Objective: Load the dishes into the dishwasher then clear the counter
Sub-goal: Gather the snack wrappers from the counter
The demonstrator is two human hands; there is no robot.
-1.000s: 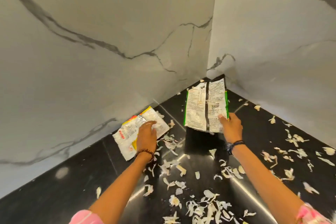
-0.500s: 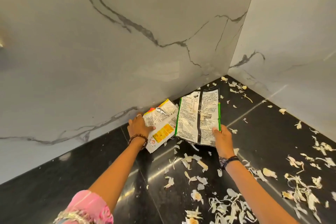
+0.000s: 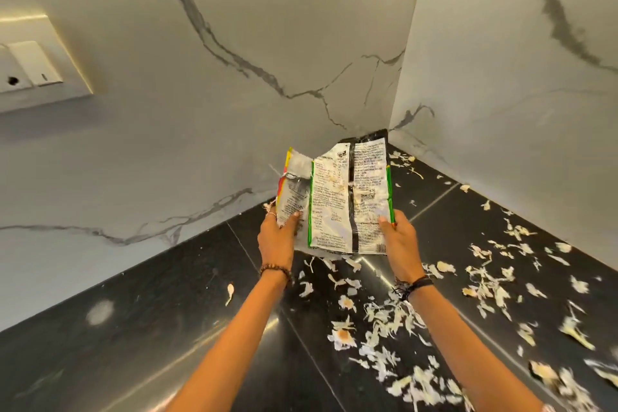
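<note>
Before us the glossy black stone counter (image 3: 140, 321) runs into a corner of white veined marble walls (image 3: 200, 110), with pale vegetable peelings (image 3: 384, 318) scattered to the right. We hold two empty wrappers lifted off it: our right hand (image 3: 399, 241) pinches the green-edged printed packet (image 3: 351, 197), our left hand (image 3: 277, 237) grips the silver red-and-yellow-edged packet (image 3: 293, 191) behind it. We should stack them into one hand; the bare counter to the left gives room.

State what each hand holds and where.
Left hand pinches the yellow-edged wrapper near its lower edge; right hand pinches the green-edged wrapper at its lower right edge.
</note>
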